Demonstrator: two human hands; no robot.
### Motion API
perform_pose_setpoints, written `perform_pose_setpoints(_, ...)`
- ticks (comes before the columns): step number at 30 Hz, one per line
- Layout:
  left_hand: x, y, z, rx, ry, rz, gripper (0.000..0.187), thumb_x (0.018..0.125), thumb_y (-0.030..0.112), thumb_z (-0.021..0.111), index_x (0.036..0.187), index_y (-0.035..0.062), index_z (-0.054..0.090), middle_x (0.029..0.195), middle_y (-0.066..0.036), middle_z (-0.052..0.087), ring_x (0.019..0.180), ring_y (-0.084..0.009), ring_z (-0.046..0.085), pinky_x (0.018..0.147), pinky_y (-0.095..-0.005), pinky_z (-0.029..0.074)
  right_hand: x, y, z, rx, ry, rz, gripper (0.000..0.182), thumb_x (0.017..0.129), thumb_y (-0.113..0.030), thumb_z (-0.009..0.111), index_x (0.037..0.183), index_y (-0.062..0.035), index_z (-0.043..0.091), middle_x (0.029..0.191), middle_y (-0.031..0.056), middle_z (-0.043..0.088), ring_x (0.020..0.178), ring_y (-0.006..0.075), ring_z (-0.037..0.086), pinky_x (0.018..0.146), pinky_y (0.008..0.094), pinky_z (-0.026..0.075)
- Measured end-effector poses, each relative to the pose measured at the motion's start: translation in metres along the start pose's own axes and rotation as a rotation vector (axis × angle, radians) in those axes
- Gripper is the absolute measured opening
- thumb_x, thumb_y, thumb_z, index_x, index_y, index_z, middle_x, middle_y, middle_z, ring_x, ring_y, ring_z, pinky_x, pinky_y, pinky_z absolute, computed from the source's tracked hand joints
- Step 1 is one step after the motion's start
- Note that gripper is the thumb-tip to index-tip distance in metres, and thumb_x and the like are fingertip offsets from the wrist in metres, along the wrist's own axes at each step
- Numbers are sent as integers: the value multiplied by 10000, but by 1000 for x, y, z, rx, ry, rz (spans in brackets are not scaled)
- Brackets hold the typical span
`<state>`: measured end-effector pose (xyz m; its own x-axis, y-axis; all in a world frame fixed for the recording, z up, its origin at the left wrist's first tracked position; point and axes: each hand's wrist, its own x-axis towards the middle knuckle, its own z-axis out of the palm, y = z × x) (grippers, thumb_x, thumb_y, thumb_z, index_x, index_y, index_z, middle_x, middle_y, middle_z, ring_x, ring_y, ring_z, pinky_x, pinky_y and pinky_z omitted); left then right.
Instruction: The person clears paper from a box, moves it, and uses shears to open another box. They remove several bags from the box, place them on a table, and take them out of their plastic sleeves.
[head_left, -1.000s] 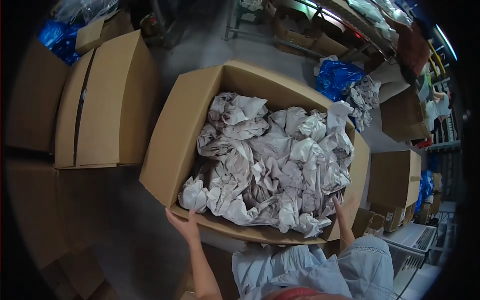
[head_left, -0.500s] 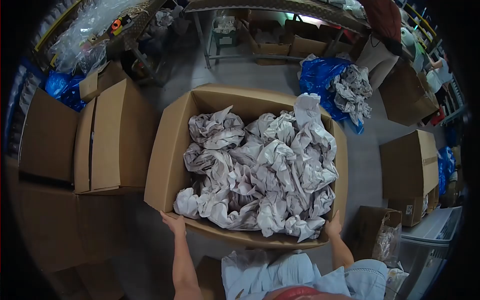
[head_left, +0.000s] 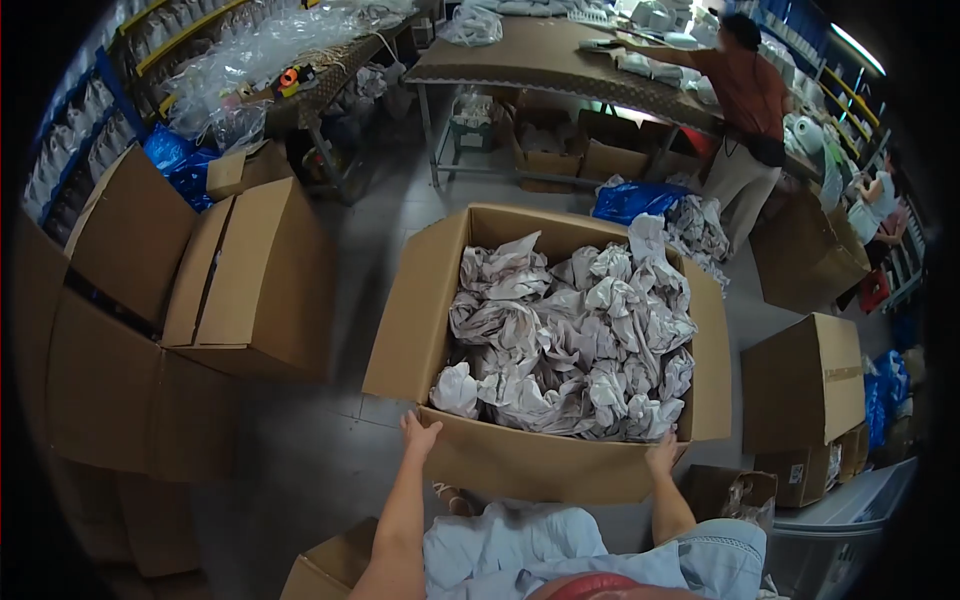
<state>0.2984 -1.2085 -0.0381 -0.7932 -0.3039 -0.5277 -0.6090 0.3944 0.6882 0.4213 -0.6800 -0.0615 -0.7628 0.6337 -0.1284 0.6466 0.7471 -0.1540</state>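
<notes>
Box (head_left: 540, 468) is dead ahead of the person, 12 o'clock, open top up, w/ crumpled paper (head_left: 575, 345) heaped inside nearly to the rim. Flaps out at 9 & 3 o'clock. L grip (head_left: 421, 436) on box's near-L corner, approx 7 o'clock, narrow, holding box edge; R grip (head_left: 661, 455) on near-R corner, approx 5 o'clock, also holding box edge. So box lies btwn & beyond both grips, near wall spanning the gap; paper is just past R grip's fingertips. Can't tell if box bottom touches the floor (head_left: 375, 235).

Blue bag (head_left: 632, 201) w/ more paper near box's far side, 1 o'clock. Worktop (head_left: 505, 48) well beyond, 12 o'clock; co-worker (head_left: 752, 92) stands at 1 o'clock, arm out over it. Taped carton (head_left: 795, 385) R of box, 3 o'clock; tall carton (head_left: 262, 265) at 10 o'clock, apart from box.
</notes>
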Motion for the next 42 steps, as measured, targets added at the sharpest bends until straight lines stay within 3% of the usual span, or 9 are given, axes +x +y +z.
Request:
perform_pose_setpoints(7, -98, -136, -51, 285, -207, 43, 644, 690, 295, 663, 1214, 6, 423, 1199, -188, 468, 1104, -288, 456, 904, -366, 379, -105, -35, -14, 91, -707, -208, 373, 739, -261, 537, 1067, -87, 572, 1134, 148, 526, 1077, 297, 470, 898, 369, 380)
perform_pose_setpoints(10, -91, -302, -76, 153, -507, -278, 622, 646, 319, 693, 1125, -31, 505, 1100, -159, 551, 1000, -232, 533, 828, -339, 431, -147, -61, -20, -7, -740, -197, 319, 721, -270, 528, 948, -68, 626, 990, 152, 597, 955, 295, 549, 856, 341, 412)
perform_pose_setpoints(13, -116, -315, -147, 181, -502, -366, 621, 648, 290, 696, 1131, -45, 496, 1094, -158, 553, 1004, -224, 527, 833, -330, 428, -175, -82, 13, -15, -716, -240, 318, 724, -280, 510, 911, -50, 627, 997, 154, 589, 950, 307, 546, 825, 371, 428)
perform_pose_setpoints(14, -116, -340, -165, 110, -435, -397, 598, 651, 289, 696, 1106, -51, 508, 1062, -150, 563, 973, -217, 533, 796, -335, 441, -185, -108, 13, -13, -719, -253, 318, 724, -280, 510, 911, -50, 627, 997, 154, 589, 950, 307, 546, 825, 371, 428)
perform_pose_setpoints(16, -115, -413, -179, 22, -368, -431, 575, 655, 287, 696, 1080, -57, 521, 1031, -141, 573, 943, -210, 539, 760, -340, 454, -195, -164, 7, -768, -867, -1027, 330, 743, -288, 478, 915, -41, 616, 990, 160, 586, 925, 322, 549, 807, 378, 436)
perform_pose_setpoints(19, -106, -463, -230, -734, -393, -446, 452, 702, 256, 661, 1026, -36, 540, 899, -78, 574, 795, -158, 536, 604, -320, 457, -203, -237, 42, -445, -890, -922, 308, 750, -267, 483, 919, -44, 611, 979, 165, 589, 909, 335, 549, 809, 383, 436)
perform_pose_setpoints(21, -114, -363, -284, -552, 173, -523, 386, 800, 167, 533, 1155, 56, 431, 791, -13, 497, 623, -138, 472, 536, -345, 438, -215, -301, 40, -55, -749, -635, 316, 750, -246, 504, 991, -58, 589, 1012, 172, 578, 937, 339, 539, 837, 383, 422)
perform_pose_setpoints(29, -88, -247, -328, -291, 77, -515, 429, 768, 221, 601, 1145, 44, 497, 942, -51, 568, 780, -165, 540, 629, -294, 446, -204, -472, 26, 38, -580, -403, 602, 738, -332, 582, 1264, -155, 349, 1241, 187, 387, 1170, 349, 344, 921, 481, 342)
perform_pose_setpoints(42, -13, -227, -393, 133, -49, -529, 441, 736, 263, 620, 1092, 14, 546, 1034, -138, 589, 952, -230, 561, 825, -306, 430, -144, -534, 99, -295, -684, -225, 840, 759, -294, 581, 1359, -322, -7, 1202, 230, 360, 1171, 351, 312, 878, 511, 335)
